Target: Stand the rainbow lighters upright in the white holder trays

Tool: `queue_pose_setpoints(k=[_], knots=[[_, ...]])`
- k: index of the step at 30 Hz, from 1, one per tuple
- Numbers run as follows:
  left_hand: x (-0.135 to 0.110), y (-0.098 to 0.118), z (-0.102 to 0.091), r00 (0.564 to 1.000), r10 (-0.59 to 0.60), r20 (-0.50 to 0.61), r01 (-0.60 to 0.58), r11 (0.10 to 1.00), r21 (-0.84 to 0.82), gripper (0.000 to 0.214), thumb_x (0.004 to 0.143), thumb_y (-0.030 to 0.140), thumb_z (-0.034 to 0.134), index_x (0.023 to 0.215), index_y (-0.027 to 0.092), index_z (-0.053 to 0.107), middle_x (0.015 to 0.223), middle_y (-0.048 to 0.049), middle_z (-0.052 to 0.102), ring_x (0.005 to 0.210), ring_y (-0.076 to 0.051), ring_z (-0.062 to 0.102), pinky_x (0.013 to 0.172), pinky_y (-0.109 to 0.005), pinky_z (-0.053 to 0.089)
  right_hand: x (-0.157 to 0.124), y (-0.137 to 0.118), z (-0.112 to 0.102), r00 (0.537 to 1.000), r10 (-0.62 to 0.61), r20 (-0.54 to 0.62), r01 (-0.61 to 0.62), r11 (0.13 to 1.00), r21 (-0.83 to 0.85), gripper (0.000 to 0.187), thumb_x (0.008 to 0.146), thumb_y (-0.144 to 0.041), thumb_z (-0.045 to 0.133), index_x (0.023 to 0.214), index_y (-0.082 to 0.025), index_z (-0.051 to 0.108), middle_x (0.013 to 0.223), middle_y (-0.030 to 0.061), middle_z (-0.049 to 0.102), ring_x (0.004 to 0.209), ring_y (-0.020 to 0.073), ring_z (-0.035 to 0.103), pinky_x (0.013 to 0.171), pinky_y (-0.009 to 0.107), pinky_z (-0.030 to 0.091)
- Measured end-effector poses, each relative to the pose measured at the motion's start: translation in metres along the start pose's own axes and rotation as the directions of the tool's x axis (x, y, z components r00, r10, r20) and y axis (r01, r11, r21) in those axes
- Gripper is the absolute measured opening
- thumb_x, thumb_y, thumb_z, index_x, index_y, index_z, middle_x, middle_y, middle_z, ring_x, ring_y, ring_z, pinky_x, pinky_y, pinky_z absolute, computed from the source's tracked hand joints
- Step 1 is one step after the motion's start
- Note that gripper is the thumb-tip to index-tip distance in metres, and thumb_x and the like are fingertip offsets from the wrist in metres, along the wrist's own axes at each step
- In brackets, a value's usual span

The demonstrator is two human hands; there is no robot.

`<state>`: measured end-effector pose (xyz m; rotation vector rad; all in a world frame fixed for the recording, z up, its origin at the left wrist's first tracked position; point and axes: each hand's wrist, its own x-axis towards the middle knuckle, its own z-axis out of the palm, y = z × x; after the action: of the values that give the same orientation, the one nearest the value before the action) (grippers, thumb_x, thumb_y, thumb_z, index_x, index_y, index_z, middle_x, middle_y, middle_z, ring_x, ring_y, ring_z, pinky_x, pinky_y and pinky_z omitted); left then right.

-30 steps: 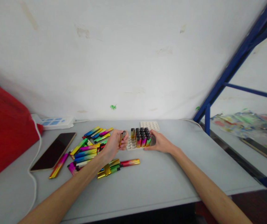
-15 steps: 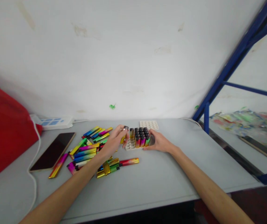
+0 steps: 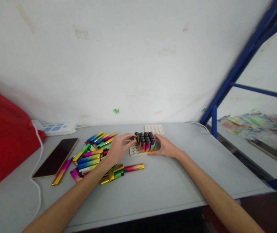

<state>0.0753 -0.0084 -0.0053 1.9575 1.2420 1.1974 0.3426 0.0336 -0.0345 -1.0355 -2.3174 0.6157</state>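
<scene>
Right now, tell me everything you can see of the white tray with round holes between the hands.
The white holed tray, plastic by its look, lies flat on the grey table. Upright rainbow metallic lighters with black tops fill most sockets; the near-left ones are bare. The right hand touches its right side, the left hand holds a lighter at its left edge.

Two white moulded plastic trays (image 3: pixel 154 129), one black smartphone (image 3: pixel 56 157), one white power strip (image 3: pixel 58 127), one red bag (image 3: pixel 2 136); rainbow-coloured metallic lighters (image 3: pixel 92 158), overlapping, defy exact count.
</scene>
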Motion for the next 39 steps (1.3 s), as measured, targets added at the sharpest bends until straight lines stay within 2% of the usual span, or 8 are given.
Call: queue_pose_setpoints(k=[6, 13, 18, 23, 26, 29, 35, 39], knots=[[0.004, -0.006, -0.003, 0.979, 0.14, 0.145, -0.171, 0.959, 0.226, 0.025, 0.094, 0.035, 0.059, 0.108, 0.018, 0.071, 0.109, -0.0105, 0.075, 0.096, -0.025, 0.071, 0.09, -0.04, 0.056, 0.0, 0.0, 0.0, 1.0, -0.007, 0.008, 0.007, 1.0, 0.009, 0.062, 0.066, -0.059, 0.085, 0.097, -0.018, 0.051, 0.095, 0.0029, 0.058, 0.083, 0.0193, 0.051, 0.074, 0.03, 0.042], [0.003, 0.002, 0.008, 0.99, -0.001, 0.142, -0.033, 0.971, 0.237, 0.032, 0.095, 0.031, 0.058, 0.125, 0.024, 0.05, 0.099, -0.0044, 0.075, 0.091, -0.022, 0.072, 0.085, -0.036, 0.055, 0.0, 0.0, 0.0, 1.0, -0.001, 0.009, 0.001, 1.0, -0.009, 0.063, 0.066, -0.059, 0.086, 0.099, -0.018, 0.052, 0.095, 0.0029, 0.059, 0.084, 0.0194, 0.052, 0.076, 0.03, 0.042], [-0.002, 0.009, -0.014, 0.982, -0.018, 0.185, -0.064, 0.901, 0.43, 0.031, 0.094, 0.047, 0.059, 0.112, 0.022, 0.057, 0.102, -0.0062, 0.072, 0.094, -0.025, 0.066, 0.087, -0.039, 0.049, 0.0, 0.0, 0.0, 1.0, 0.004, 0.012, -0.004, 1.0, -0.015, 0.063, 0.067, -0.061, 0.084, 0.099, -0.018, 0.052, 0.094, 0.003, 0.06, 0.083, 0.0189, 0.052, 0.074, 0.029, 0.042], [-0.016, 0.019, -0.043, 0.86, -0.003, 0.51, -0.22, 0.9, 0.376, 0.033, 0.085, 0.054, 0.069, 0.087, 0.021, 0.069, 0.102, -0.006, 0.067, 0.101, -0.025, 0.061, 0.091, -0.034, 0.046, 0.0, 0.0, 0.0, 1.0, 0.012, 0.017, -0.011, 1.0, -0.014, 0.063, 0.066, -0.061, 0.085, 0.098, -0.018, 0.052, 0.098, 0.0039, 0.061, 0.083, 0.0191, 0.052, 0.074, 0.029, 0.042], [-0.027, 0.026, -0.046, 0.814, -0.025, 0.581, -0.253, 0.884, 0.393, 0.034, 0.074, 0.051, 0.079, 0.089, 0.021, 0.071, 0.116, -0.0075, 0.061, 0.11, -0.027, 0.058, 0.098, -0.036, 0.045, 0.0, 0.0, 0.0, 1.0, 0.002, 0.02, -0.002, 1.0, 0.008, 0.063, 0.067, -0.06, 0.085, 0.1, -0.018, 0.052, 0.1, 0.0043, 0.061, 0.086, 0.02, 0.054, 0.077, 0.03, 0.042], [-0.033, 0.028, -0.042, 0.79, -0.06, 0.61, -0.268, 0.861, 0.432, 0.02, 0.078, 0.037, 0.078, 0.087, 0.021, 0.07, 0.124, -0.008, 0.057, 0.116, -0.028, 0.056, 0.103, -0.04, 0.042, 0.0, -0.001, -0.001, 1.0, -0.006, 0.022, 0.005, 1.0, 0.023, 0.062, 0.067, -0.061, 0.084, 0.099, -0.018, 0.052, 0.099, 0.0041, 0.061, 0.087, 0.0205, 0.054, 0.078, 0.03, 0.043], [-0.022, 0.035, -0.048, 0.851, -0.035, 0.524, -0.122, 0.957, 0.262, 0.017, 0.087, 0.037, 0.07, 0.094, 0.022, 0.069, 0.118, -0.0063, 0.063, 0.109, -0.023, 0.06, 0.098, -0.036, 0.046, 0.0, 0.0, 0.0, 1.0, 0.005, 0.023, -0.005, 1.0, 0.016, 0.064, 0.066, -0.059, 0.086, 0.102, -0.018, 0.053, 0.1, 0.0038, 0.061, 0.088, 0.0204, 0.054, 0.078, 0.031, 0.043], [-0.011, 0.036, -0.052, 0.884, -0.084, 0.46, 0.161, 0.979, -0.129, 0.023, 0.087, 0.039, 0.071, 0.097, 0.019, 0.069, 0.103, -0.0085, 0.072, 0.098, -0.024, 0.067, 0.088, -0.034, 0.051, -0.001, 0.0, 0.001, 1.0, 0.007, 0.023, -0.007, 1.0, 0.007, 0.063, 0.067, -0.059, 0.086, 0.102, -0.018, 0.053, 0.1, 0.0041, 0.062, 0.088, 0.0209, 0.054, 0.079, 0.032, 0.044]])
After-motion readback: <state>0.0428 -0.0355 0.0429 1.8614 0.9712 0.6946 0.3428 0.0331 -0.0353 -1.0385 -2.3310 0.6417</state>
